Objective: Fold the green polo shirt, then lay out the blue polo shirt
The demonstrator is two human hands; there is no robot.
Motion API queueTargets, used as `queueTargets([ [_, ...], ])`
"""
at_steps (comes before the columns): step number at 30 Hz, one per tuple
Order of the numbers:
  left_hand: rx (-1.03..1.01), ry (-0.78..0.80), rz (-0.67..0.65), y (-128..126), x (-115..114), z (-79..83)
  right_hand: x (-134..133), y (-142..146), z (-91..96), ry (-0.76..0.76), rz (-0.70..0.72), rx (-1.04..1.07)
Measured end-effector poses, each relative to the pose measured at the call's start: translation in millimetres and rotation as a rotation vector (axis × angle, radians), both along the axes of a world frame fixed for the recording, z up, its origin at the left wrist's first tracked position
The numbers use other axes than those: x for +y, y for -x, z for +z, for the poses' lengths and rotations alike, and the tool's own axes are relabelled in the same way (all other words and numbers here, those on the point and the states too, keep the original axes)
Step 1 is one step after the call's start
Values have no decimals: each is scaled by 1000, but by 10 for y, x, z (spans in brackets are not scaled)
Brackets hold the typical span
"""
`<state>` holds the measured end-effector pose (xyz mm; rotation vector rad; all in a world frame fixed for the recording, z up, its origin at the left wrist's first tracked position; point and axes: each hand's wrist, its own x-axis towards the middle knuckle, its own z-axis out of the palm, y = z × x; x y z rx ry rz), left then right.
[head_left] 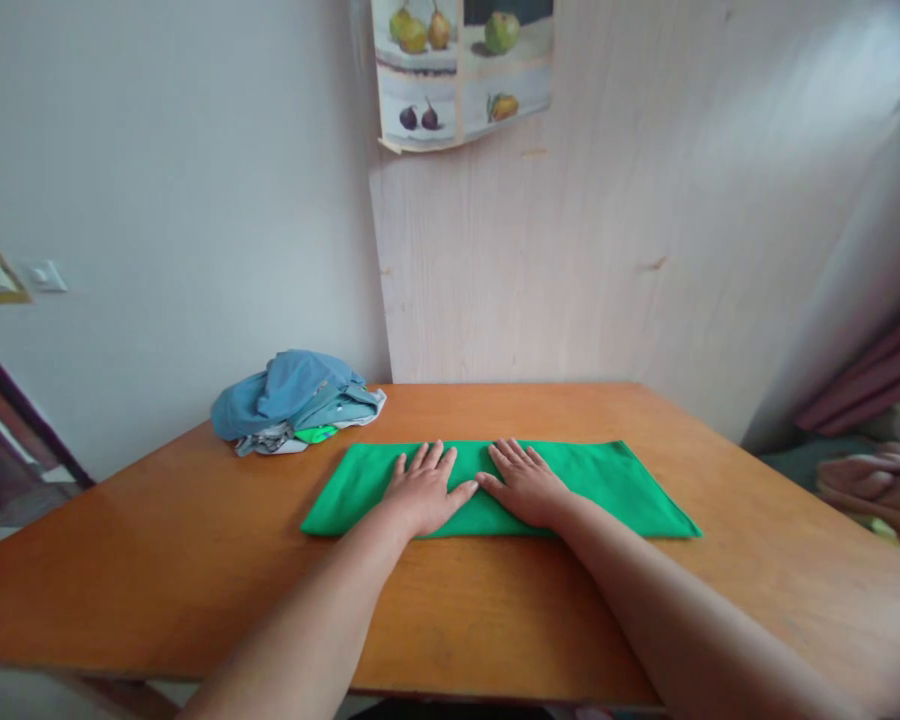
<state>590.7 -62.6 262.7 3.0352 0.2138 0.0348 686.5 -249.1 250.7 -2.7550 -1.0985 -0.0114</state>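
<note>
So there's a green cloth (484, 518), laid out as a long flat rectangle right under both hands, sticking out past them on either side, further on the right. Looks folded, but I can't tell what sort of garment it is, if it is one.

Left hand (426, 493) and right hand (529, 490) are both palm down on it, wide open and pretty flat, fingers a bit spread and pointing away from the body. They're resting on the fabric, not pinching any of it. The thumbs point in at each other, tips touching or nearly so, can't tell which. Both bare forearms come in from the near side, angled inward.

Under all that is an orange-brown wooden table (501, 610). Beyond the left hand and off to its left there's a crumpled clothes pile (292, 395), blue on top, with grey and bright green poking out below. Straight ahead and well above the hands hangs a fruit poster (465, 75) with pears, a green apple and dark figs. Way out left of the left hand is a wall switch (45, 276), too blurry to make out any lettering.
</note>
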Motion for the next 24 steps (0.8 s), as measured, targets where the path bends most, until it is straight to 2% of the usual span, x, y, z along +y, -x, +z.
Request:
queueTargets([
  [3,0,-3,7,-19,-3,-7,-99,-40,3,-35,-92,-5],
  [6,4,-9,10,-30,-6,-10,-197,-87,-12,-10,-173,27],
  [14,8,-19,9,-38,7,4,-279,-124,43,14,-153,82],
  [20,-2,-34,16,-61,12,-14,-636,-226,16,39,-269,28],
  [24,-7,-32,12,-59,12,-12,-776,-273,14,53,-236,23],
])
